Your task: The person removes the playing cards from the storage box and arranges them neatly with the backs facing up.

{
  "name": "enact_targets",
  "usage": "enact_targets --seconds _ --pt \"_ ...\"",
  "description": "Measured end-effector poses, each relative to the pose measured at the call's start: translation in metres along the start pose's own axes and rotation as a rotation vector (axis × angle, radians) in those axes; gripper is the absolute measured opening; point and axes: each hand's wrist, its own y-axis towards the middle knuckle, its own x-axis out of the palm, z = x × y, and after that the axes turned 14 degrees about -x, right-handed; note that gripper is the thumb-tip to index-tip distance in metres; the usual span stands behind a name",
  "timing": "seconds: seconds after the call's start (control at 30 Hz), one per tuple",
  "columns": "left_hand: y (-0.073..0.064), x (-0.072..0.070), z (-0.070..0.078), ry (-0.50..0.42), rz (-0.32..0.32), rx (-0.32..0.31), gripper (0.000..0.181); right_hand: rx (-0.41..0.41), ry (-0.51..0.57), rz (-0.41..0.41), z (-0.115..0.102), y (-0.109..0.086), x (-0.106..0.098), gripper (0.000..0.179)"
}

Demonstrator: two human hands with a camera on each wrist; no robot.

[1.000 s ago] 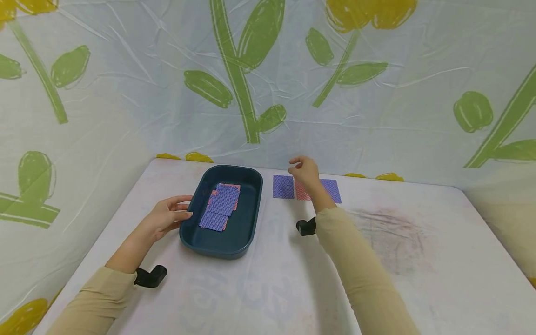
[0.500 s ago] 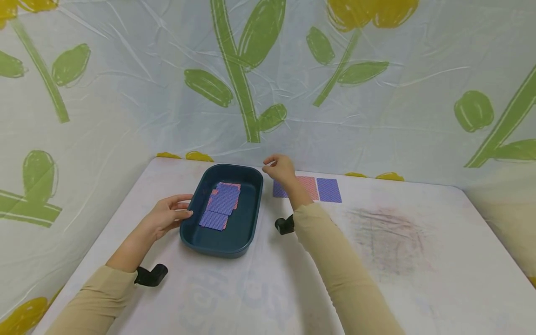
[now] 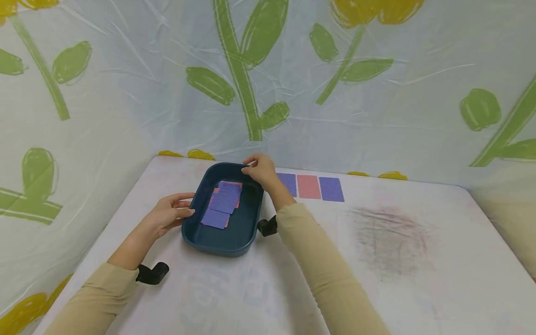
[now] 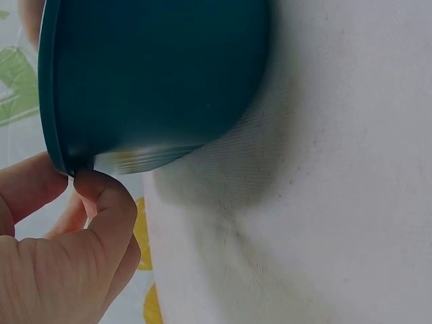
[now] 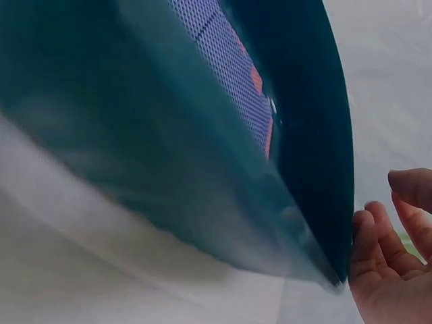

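Note:
A dark teal plastic tray stands on the white-covered table, several blue- and red-backed playing cards overlapping inside it. At its left rim my left hand pinches the edge between thumb and fingers, which the left wrist view shows close up at the tray's rim. Over the far right corner of the tray is my right hand. In the right wrist view the thumb stands apart from the relaxed fingers, which lie right at the rim, and nothing is between them.
To the right of the tray, a blue card, a red card and another blue card lie in a row near the table's back edge. Behind rises a flower-printed sheet. A dark smudge marks the tablecloth.
My right hand has moved left from above the row of cards to the tray's far right corner, uncovering the red card. My left hand stays at the left rim.

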Motion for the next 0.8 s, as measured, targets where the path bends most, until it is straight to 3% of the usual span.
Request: enact_targets --seconds 0.43,0.63,0.8 --pt "0.001 0.0 0.001 0.004 0.001 -0.013 0.059 0.066 0.114 -0.042 -0.002 -0.001 0.018 0.026" --pt "0.002 0.0 0.001 0.001 0.005 -0.014 0.06 0.079 0.027 -0.052 0.004 -0.003 0.033 0.027" --pt "0.003 -0.001 0.0 0.004 0.005 -0.015 0.06 0.064 -0.153 -0.179 0.014 -0.007 0.044 0.041"
